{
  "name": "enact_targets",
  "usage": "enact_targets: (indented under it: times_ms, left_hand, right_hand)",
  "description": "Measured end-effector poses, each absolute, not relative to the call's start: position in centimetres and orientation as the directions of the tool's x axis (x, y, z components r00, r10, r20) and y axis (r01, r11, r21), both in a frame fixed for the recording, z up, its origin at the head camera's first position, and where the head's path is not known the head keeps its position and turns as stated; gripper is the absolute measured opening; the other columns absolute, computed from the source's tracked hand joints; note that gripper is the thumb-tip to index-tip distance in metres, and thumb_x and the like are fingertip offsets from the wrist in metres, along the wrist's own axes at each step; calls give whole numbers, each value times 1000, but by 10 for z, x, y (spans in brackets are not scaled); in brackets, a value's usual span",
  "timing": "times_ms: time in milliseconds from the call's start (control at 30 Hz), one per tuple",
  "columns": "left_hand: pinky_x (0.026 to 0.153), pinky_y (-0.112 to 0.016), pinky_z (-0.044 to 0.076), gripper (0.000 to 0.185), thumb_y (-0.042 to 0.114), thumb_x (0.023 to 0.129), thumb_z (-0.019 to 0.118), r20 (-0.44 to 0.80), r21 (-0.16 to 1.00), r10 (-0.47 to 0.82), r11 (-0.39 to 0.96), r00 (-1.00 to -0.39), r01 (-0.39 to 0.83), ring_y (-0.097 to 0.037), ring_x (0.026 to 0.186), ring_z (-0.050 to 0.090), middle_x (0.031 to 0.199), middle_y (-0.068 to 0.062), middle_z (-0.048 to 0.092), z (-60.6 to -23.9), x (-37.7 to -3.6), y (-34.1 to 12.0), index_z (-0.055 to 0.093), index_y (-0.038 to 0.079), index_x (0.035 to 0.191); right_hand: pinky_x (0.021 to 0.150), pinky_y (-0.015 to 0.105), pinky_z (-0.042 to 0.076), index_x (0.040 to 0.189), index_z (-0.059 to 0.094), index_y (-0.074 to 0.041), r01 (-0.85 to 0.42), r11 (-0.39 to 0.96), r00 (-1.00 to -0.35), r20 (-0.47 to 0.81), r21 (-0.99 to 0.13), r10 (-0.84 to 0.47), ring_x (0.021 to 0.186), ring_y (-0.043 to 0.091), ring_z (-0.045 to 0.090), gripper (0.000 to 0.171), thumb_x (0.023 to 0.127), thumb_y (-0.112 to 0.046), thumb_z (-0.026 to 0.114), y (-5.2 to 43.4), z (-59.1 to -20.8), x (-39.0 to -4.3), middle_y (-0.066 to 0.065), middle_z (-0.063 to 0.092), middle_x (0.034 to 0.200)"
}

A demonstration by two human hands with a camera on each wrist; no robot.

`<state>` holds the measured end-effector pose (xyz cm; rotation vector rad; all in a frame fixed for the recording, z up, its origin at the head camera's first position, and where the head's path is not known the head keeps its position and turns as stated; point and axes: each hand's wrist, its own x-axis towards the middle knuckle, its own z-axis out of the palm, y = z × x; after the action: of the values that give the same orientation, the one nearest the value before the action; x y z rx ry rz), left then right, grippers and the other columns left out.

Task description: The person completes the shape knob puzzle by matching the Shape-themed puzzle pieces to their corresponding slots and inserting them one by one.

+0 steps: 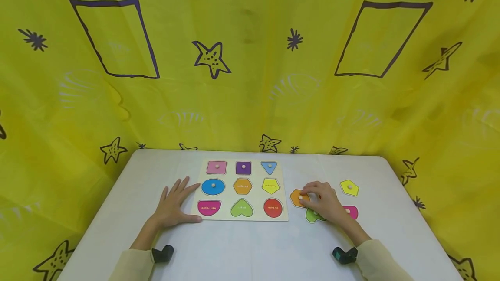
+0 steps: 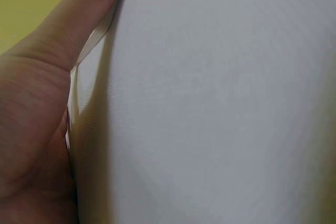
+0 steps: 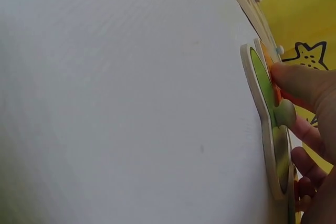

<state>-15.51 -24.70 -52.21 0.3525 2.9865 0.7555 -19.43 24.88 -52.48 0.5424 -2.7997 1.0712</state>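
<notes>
The left hand (image 1: 174,203) lies flat on the white desk (image 1: 242,246), fingers spread and relaxed, holding nothing, its fingertips touching the left edge of the shape puzzle board (image 1: 242,190). The right hand (image 1: 326,200) rests to the right of the board over loose pieces, its fingertips curled onto the orange hexagon piece (image 1: 298,197), which lies on the desk just beside the board's right edge. Under the same hand's palm sits a green heart piece (image 1: 312,216), partly covered; the right wrist view shows its knob against the fingers (image 3: 302,85). A pink half-round piece (image 1: 353,212) peeks out behind the wrist, and a yellow pentagon piece (image 1: 349,187) lies apart, farther back.
</notes>
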Motion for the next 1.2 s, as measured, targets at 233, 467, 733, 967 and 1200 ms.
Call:
enact_targets:
  times_ms: [233,467,733,967,1200]
  left_hand:
    - [116,-77,1,106,63,66,87,9,476,229,855,-973,206,-51,152,13,165,-24,27,-521,-155,-247,48,20,154]
    - [116,-77,1,106,63,66,87,16,478,230,853,-973,209,-51,152,14,165,-25,27,-521,-155,-247,49,19,154]
    - [116,-76,0,108,64,66,86,-4,472,226,859,-974,198,-51,153,12,166,-24,25,-524,-156,-247,47,19,155]
    - [116,-76,-1,108,64,66,87,-12,473,222,860,-975,190,-51,153,12,166,-23,25,-522,-157,-246,47,20,155]
    - [116,-76,-1,108,64,65,87,-17,476,222,859,-975,187,-52,153,12,166,-24,25,-523,-156,-245,47,19,155]
  right_hand:
    - [80,40,39,89,81,-22,-337,689,-941,205,-642,-270,103,26,54,9,83,-19,88,247,-526,-195,2,72,109]
    - [81,41,38,87,81,-22,-338,686,-941,212,-644,-263,103,26,54,9,83,-17,88,247,-528,-195,2,72,109]
    - [81,42,38,88,81,-19,-359,681,-933,237,-639,-270,101,26,54,9,83,-16,87,248,-530,-193,3,72,109]
    - [83,43,40,89,81,-19,-362,683,-932,238,-634,-274,102,26,55,8,84,-15,86,249,-529,-194,3,72,110]
    - [82,39,47,95,80,-16,-364,667,-931,231,-650,-284,105,28,56,10,87,-11,83,248,-522,-196,6,70,116]
